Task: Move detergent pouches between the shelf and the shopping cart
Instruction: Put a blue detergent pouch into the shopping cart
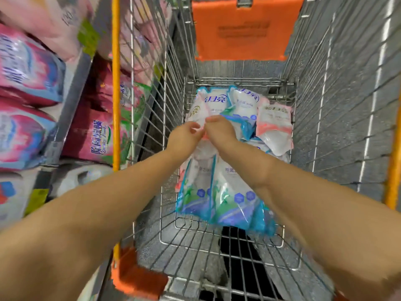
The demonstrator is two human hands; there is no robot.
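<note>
Both my arms reach down into the wire shopping cart (338, 118). My left hand (184, 135) and my right hand (219, 129) meet at the top of a bundle of white and blue detergent pouches (219, 194), fingers curled round its upper end. The bundle hangs from my hands above the cart floor. Deeper in the cart lie more pouches: white and blue ones (236, 103) and a white and pink one (274, 124). The shelf (71, 109) stands at the left, stocked with pink and blue pouches (26, 70).
An orange child-seat flap (243, 29) closes the cart's far end. Orange rails (116, 83) run along the cart's sides. Dark red and pink pouches (95, 135) and white bottles (82, 177) fill the lower shelf at the left. Grey speckled floor shows through the wire.
</note>
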